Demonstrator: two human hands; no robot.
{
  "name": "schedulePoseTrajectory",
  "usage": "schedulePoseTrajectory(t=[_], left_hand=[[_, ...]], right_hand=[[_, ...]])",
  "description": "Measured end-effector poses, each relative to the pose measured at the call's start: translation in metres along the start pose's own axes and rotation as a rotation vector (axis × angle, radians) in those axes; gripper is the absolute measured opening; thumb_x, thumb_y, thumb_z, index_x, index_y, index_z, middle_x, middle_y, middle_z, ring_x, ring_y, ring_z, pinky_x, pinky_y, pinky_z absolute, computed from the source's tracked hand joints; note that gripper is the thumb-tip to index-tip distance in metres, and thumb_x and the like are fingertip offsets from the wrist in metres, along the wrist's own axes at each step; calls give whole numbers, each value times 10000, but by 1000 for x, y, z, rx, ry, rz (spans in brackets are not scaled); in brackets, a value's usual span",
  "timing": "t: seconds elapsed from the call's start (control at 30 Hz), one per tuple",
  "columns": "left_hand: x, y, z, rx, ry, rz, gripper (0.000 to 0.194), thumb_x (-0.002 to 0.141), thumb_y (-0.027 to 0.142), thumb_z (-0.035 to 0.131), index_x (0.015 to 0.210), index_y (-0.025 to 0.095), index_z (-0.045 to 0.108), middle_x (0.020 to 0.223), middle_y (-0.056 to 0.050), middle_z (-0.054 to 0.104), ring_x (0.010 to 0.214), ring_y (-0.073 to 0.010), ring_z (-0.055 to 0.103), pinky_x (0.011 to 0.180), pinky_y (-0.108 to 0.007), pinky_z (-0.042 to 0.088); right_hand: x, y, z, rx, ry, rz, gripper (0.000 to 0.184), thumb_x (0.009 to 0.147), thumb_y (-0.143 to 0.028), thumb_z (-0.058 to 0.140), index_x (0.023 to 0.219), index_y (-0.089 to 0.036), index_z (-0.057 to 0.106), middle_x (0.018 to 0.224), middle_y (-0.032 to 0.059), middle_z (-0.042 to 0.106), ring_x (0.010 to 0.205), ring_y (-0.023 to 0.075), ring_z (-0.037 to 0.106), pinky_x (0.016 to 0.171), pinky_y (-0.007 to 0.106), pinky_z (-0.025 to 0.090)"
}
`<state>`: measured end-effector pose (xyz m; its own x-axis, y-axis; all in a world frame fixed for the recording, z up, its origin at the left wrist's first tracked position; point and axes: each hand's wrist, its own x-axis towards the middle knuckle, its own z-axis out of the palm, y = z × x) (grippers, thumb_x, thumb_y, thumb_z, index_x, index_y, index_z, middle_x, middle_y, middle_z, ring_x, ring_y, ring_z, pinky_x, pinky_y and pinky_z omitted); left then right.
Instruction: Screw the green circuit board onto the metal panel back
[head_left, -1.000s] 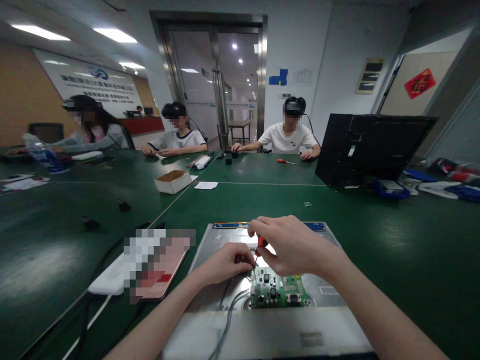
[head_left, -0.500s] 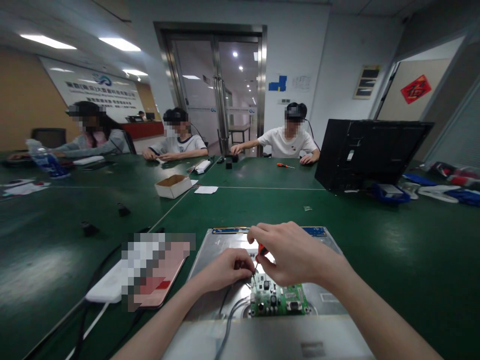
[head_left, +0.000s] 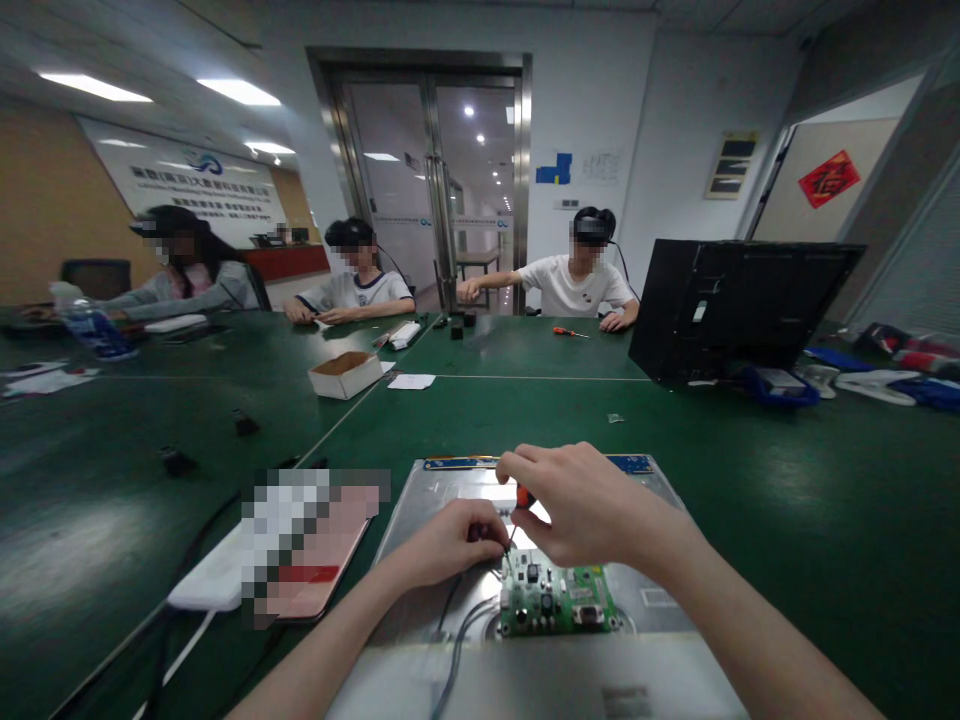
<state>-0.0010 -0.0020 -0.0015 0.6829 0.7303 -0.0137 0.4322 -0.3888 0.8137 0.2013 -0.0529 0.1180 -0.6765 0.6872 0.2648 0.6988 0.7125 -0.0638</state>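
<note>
My right hand [head_left: 581,500] grips a screwdriver [head_left: 523,496] with a red-orange handle from above. Its thin shaft slants down to the upper left corner of a green circuit board [head_left: 559,605]. Close beside the tip, my left hand [head_left: 461,540] is closed in a pinch; what its fingertips hold, if anything, is too small to make out. The board lies on a silvery metal panel [head_left: 405,625] with a blue strip [head_left: 459,463] along its far edge. Grey cables [head_left: 457,655] run from the board's left side towards me.
Left of the panel lie a white device [head_left: 210,575] and a pink phone [head_left: 315,570] among cables. Farther off are an open box [head_left: 346,376], a black monitor [head_left: 739,310] and another screwdriver [head_left: 568,331]. Three people sit across the green table [head_left: 810,520].
My hands and the screwdriver stay in nearly the same place. Across the table, the right-hand person's outstretched hand has lifted slightly off the small black blocks.
</note>
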Motion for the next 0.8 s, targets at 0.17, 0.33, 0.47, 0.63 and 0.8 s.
schedulePoseTrajectory(t=[0.17,0.33,0.47,0.63,0.8], left_hand=[[0,1,0,-3,-9,-2,126,734,117,585,801,149,686,733,0,659,693,-156,574,650,-243,436],[-1,5,-1,-30,-3,-33,118,734,120,598,810,157,679,747,11,661,690,-146,580,650,-236,446],[-1,6,-1,-47,16,-20,116,722,115,609,798,157,686,748,8,666,703,-151,585,665,-242,453],[-1,7,0,-44,3,-4,130,731,103,588,802,159,681,731,13,655,692,-147,576,666,-244,443],[-2,8,0,-44,4,-22,108,736,120,590,787,162,676,721,15,651,672,-140,570,647,-236,438]], right_hand=[[0,1,0,32,-11,-6,221,800,-185,518,1020,-180,525,935,38,679,653,140,572,496,271,196],[3,1,1,10,-20,52,112,863,-268,551,943,-190,546,810,15,702,630,141,585,495,269,185],[2,1,0,14,-13,30,111,875,-283,535,930,-190,558,836,20,703,650,141,589,502,273,195],[-1,2,-1,64,-10,-11,208,796,-203,555,1002,-188,541,947,33,684,690,138,585,516,273,218],[2,3,-2,27,-30,63,121,856,-245,552,965,-192,557,857,17,700,648,138,580,510,266,210]])
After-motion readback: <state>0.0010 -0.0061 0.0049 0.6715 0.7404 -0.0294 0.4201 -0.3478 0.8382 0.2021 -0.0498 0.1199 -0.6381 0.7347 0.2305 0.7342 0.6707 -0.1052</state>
